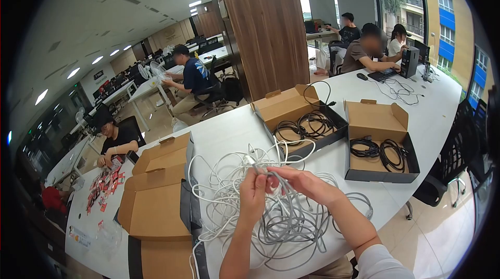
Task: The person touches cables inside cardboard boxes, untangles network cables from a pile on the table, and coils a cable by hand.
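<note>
Both hands are over a big tangle of white and grey cables on the white table. My left hand is closed, pinching a grey cable close to a pale connector that points up and away. Beside it, my right hand has its fingers curled over the same grey cable strands, fingertips close to the left thumb. Exactly where the right fingers grip is partly hidden. White loops spread left of the hands, and grey loops hang beneath them.
Open cardboard boxes with coiled black cables, one box and another box, stand beyond the tangle. More open boxes lie left. Red packets are scattered at far left near a seated person. A black computer stands far right.
</note>
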Motion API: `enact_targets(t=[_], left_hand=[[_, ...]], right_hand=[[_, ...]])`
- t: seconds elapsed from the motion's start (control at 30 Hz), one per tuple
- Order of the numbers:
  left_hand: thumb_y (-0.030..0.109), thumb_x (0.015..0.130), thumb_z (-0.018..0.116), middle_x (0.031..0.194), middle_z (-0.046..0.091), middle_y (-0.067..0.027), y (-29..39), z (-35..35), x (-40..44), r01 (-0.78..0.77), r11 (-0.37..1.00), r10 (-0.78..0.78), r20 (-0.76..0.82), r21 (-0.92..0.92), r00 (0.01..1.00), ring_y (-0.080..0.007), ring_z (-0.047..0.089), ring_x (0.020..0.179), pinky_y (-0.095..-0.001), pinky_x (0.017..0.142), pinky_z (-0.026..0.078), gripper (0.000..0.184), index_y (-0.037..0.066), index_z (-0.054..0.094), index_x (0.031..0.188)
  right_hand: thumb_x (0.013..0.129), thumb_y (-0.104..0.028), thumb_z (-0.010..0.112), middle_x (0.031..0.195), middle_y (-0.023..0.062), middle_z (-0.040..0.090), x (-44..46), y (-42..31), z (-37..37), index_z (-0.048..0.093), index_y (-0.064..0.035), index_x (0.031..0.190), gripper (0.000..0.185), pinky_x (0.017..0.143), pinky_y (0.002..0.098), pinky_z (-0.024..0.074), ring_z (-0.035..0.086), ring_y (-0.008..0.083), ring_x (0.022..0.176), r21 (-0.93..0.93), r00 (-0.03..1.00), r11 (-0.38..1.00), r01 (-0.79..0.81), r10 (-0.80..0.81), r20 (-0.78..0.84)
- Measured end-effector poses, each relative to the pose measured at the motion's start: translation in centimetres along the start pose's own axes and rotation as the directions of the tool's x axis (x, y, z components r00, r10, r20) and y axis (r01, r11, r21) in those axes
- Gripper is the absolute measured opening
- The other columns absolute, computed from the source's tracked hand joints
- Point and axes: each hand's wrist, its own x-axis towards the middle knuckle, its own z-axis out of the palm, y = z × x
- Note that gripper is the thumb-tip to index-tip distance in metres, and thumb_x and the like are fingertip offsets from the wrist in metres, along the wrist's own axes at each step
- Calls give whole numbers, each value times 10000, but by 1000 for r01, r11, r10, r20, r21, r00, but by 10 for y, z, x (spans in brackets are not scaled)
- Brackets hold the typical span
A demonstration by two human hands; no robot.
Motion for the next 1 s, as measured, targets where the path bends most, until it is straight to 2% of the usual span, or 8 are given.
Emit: enact_targets(t=[0.13, 0.27, 0.4, 0.5, 0.63, 0.8, 0.9, 1.0], left_hand=[[268, 986, 515, 727, 426, 52, 16, -3, 6, 97, 974, -143, -225, -205, 964, -3, 313, 515, -164, 417, 236, 233, 44, 506, 1050], [221, 978, 532, 728, 411, 52, 18, -48, 14, 105, 942, -205, -299, -319, 932, -21, 340, 556, -169, 458, 283, 182, 55, 512, 1051], [220, 997, 490, 755, 440, 24, 27, -79, 18, -2, 900, -223, -465, -435, 857, -57, 424, 634, -199, 528, 376, 133, 88, 490, 1009], [237, 1010, 460, 769, 459, 13, 28, -105, 15, -36, 910, -202, -518, -412, 831, -75, 450, 597, -218, 518, 412, 127, 110, 470, 998], [252, 1016, 444, 733, 413, 27, 41, -124, 7, -97, 892, -165, -517, -441, 840, -36, 343, 493, -189, 436, 312, 146, 111, 476, 999], [259, 1016, 444, 691, 372, 39, 57, -144, -3, -53, 837, -207, -404, -545, 891, -16, 292, 464, -162, 401, 251, 168, 99, 492, 997], [268, 1015, 444, 681, 368, 40, 62, -143, -6, 164, 780, -343, -193, -604, 919, -15, 277, 448, -163, 382, 243, 188, 89, 496, 993], [298, 995, 482, 658, 365, 44, 53, -121, 2, 385, 779, -449, -11, -495, 894, -24, 304, 447, -190, 371, 277, 224, 75, 502, 996]], right_hand=[[986, -536, 311, 1339, 152, 446, -1, 9, -1, 294, -38, 1466, 692, 959, 338, 405, 463, 231, 1202, -10, 1000, 1000, 6, -6, 0], [975, -423, 466, 1275, 169, 527, -9, 25, -7, 357, -11, 1426, 620, 962, 341, 420, 521, 245, 1168, -90, 985, 994, -65, 78, 154], [915, -283, 594, 893, 124, 701, -6, -3, 7, 619, 18, 1140, 377, 759, 313, 510, 670, 238, 851, -499, 891, 865, -44, 260, 371], [934, -261, 563, 871, 117, 701, -7, 6, 5, 646, 15, 1075, 321, 680, 306, 503, 660, 223, 775, -346, 873, 938, -14, 180, 454], [942, -221, 558, 758, 74, 658, -10, -17, -11, 631, 7, 1059, 267, 641, 304, 481, 615, 167, 678, -204, 708, 955, -216, 298, 640], [902, -70, 574, 773, 61, 634, -21, -29, -27, 644, -11, 1051, 174, 636, 264, 451, 579, 135, 688, -370, 982, 929, -9, 78, 170], [890, -30, 557, 730, 52, 606, -21, -34, -21, 660, -13, 1029, 174, 608, 262, 417, 532, 135, 657, -494, 976, 869, -3, -105, -191], [840, -2, 587, 681, 64, 556, -16, -42, -5, 689, -28, 971, 168, 552, 274, 361, 467, 163, 592, -660, 927, 741, 121, -322, -192]])
